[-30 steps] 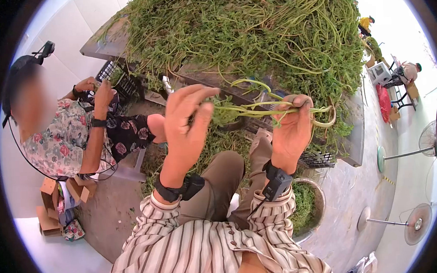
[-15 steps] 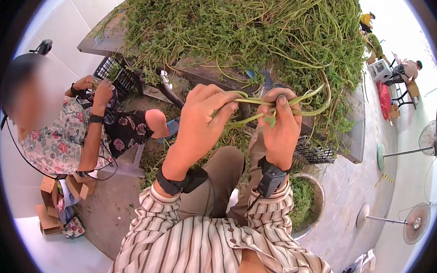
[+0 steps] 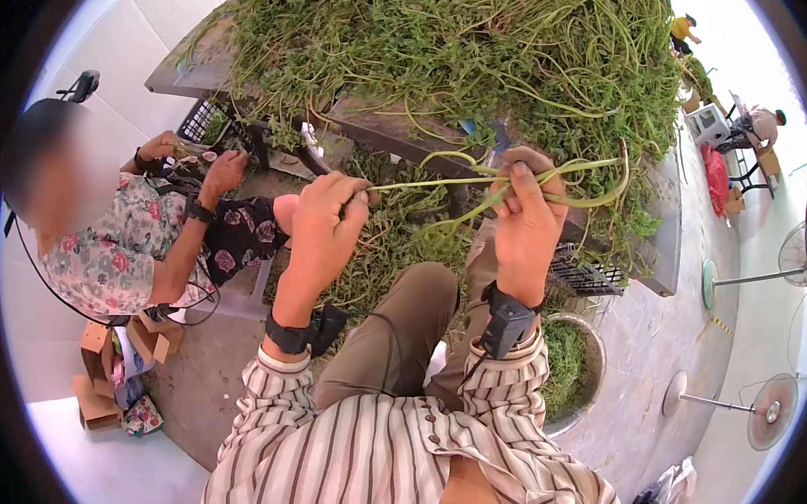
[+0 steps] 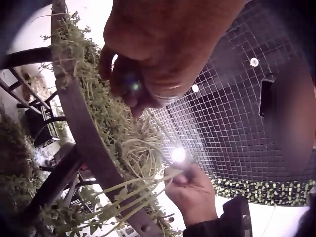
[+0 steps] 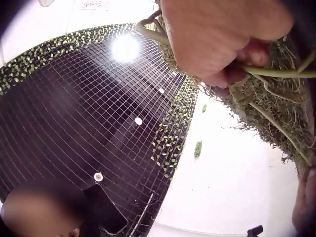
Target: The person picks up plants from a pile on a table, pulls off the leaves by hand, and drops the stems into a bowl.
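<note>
My left hand (image 3: 323, 228) pinches the end of a thin green stem (image 3: 414, 184), which runs taut and level across to the right hand. Between its thumb and fingers, my right hand (image 3: 527, 234) grips several green plant stems (image 3: 584, 201); their thick, bent ends stick out to the right. On the left side of that hand a curved stem (image 3: 453, 156) and a leafy sprig (image 3: 439, 237) hang free. In the left wrist view, the held stems (image 4: 133, 190) fan out from the right hand (image 4: 192, 197). The left fingertips are partly hidden there.
A big heap of leafy stems (image 3: 450, 55) covers the table (image 3: 180, 78) ahead. Black crates (image 3: 586, 270) stand beneath its edge, and a round tub (image 3: 596, 361) of greens is by my right leg. Another person (image 3: 110, 253) sits at left. Cut greens litter the floor.
My left hand first came in to the stems beside the right hand, then drew away leftward with one stem pinched. The right hand has kept its grip on the bunch.
</note>
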### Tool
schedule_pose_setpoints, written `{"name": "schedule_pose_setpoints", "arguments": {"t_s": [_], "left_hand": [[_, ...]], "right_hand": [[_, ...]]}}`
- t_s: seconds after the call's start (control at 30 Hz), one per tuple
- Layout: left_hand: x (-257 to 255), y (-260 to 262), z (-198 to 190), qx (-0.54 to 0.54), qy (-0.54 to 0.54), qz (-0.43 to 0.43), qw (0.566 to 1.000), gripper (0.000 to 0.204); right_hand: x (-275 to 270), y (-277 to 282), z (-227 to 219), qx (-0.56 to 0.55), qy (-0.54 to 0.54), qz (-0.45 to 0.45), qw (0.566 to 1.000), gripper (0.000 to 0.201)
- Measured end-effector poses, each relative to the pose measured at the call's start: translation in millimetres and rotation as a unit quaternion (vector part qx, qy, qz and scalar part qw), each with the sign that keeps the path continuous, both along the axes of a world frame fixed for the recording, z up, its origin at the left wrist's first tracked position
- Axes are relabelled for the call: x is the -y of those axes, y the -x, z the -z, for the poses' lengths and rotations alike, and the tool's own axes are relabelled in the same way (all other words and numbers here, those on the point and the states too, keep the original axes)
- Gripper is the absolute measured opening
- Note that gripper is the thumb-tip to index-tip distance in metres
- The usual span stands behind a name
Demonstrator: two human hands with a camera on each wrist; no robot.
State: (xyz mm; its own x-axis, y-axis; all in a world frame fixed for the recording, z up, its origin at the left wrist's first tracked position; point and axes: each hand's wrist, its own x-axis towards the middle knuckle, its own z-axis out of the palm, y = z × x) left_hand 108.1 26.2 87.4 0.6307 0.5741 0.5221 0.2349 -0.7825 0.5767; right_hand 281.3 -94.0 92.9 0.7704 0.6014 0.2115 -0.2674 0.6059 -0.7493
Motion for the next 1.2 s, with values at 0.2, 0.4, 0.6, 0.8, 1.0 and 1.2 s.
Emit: {"name": "schedule_pose_setpoints", "arguments": {"t_s": [0.2,0.4,0.6,0.8,1.0,1.2], "left_hand": [[-9.0,-3.7,13.4,0.1,0.24,-0.073,0.963,0.013],[-54.7,33.5,39.8,0.25,0.301,-0.222,0.893,0.02],[16.6,-0.9,-10.5,0.159,0.36,-0.066,0.917,0.018],[42.5,-51.5,-17.7,0.131,0.256,0.089,0.954,0.026],[48.5,-60.5,-21.0,0.139,0.278,0.116,0.943,0.017],[27.7,-36.3,5.1,0.073,0.212,0.057,0.973,0.015]], "right_hand": [[-9.4,14.0,-1.1,0.013,0.052,-0.001,0.999,0.013],[10.2,-10.1,-10.3,0.01,0.035,0.108,0.994,0.012],[-4.1,6.6,-5.2,0.057,0.064,0.119,0.989,0.01],[-5.5,14.6,-6.0,0.145,0.14,0.108,0.974,0.012],[-2.9,15.5,-5.9,0.153,0.125,0.049,0.979,0.011],[7.4,0.1,-11.0,-0.008,0.067,0.032,0.997,0.011]]}}
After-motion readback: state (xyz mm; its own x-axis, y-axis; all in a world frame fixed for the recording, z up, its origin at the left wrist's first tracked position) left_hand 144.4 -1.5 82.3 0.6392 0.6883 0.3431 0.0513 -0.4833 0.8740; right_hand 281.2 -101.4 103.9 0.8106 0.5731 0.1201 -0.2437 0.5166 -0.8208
